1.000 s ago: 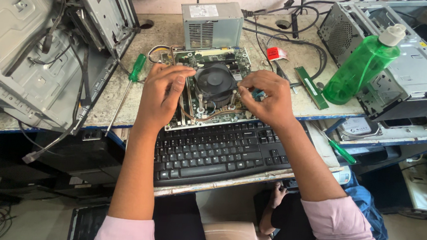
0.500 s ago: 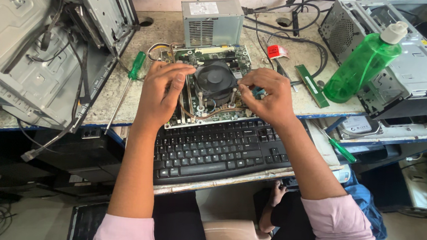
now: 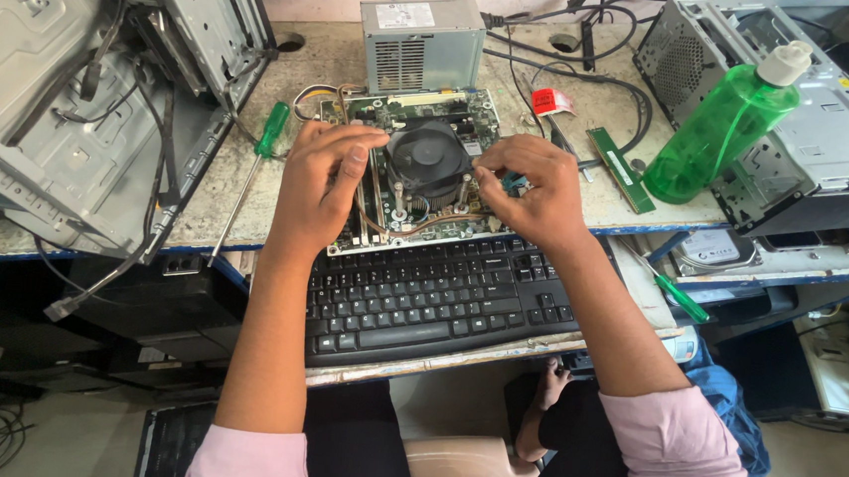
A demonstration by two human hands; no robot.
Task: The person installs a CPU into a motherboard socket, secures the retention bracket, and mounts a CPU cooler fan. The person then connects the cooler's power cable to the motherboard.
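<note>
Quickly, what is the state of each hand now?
Left hand: open, holding nothing, fingers resting on the motherboard.
Right hand: closed on a small teal-handled tool beside the cooler fan.

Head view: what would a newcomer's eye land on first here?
First, the two hands at the centre: the left hand and right hand rest on either side of a black cooler fan on a green motherboard, which lies on the bench just behind a black keyboard. Next, the bright green bottle leaning at the right, and the open grey computer case at the left.
</note>
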